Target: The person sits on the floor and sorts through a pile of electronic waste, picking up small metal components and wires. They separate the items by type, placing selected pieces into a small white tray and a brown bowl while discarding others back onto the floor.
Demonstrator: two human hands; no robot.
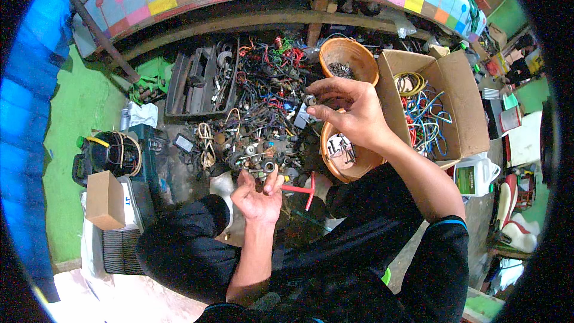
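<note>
My left hand (258, 197) is palm up low in the middle, its fingers on a small metal ring-shaped part (269, 167). Between the thumb and fingers of my right hand (350, 110) is a small round metal part (310, 100). Beyond both hands spreads a heap of tangled wires and small metal parts (269, 80). A red T-handle tool (309, 191) lies just right of my left hand. An orange bucket (329, 163) with dark metal pieces in it stands below my right hand, partly hidden by it. Another orange bucket (350, 51), holding small metal pieces, stands beyond.
A black tray (172, 94) of metal parts stands at the back left. On the right are a cardboard box (464, 103) of wires and a white jug (486, 172). A small closed carton (104, 199) sits at the left. A low wooden beam (251, 19) crosses behind the heap.
</note>
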